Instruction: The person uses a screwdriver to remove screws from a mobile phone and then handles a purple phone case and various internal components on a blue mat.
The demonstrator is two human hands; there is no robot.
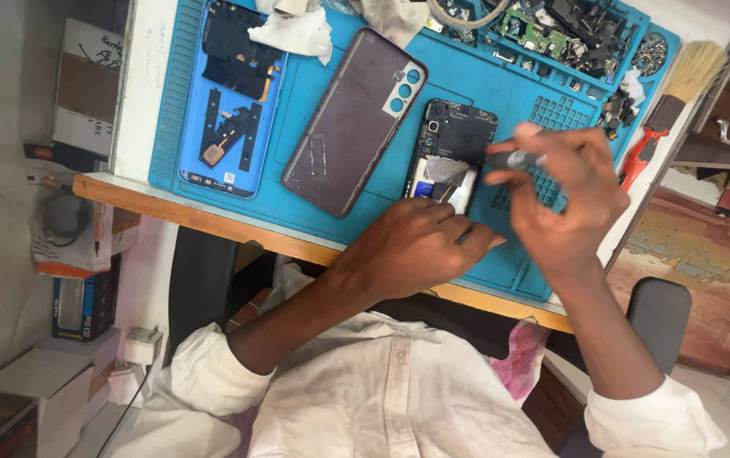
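Pinching a slim grey-handled screwdriver (513, 159) between thumb and fingertips of the right hand (564, 199), tip hidden and blurred, angling down toward the opened smartphone (451, 153). Pressing down with the left hand (420, 246), fingers curled over the phone's lower end and pinning it flat to the blue repair mat (323, 212) (whether anything is being gripped underneath, cannot tell). Lying near the front edge of the mat, just right of its own removed back cover (355, 119), inner black frame and silvery shielding showing. Probably handling as light, stiff and thin, yet fragile with the internals bared; best taking hold by the long side edges, keeping clear of the exposed board. Spreading outward: a second blue phone frame (229, 102) with loose black parts lying at the mat's left, crumpled white cloth (297, 32) above it, a tray of small components (568, 34) along the far edge, a brush (687, 76) leaning at the right.
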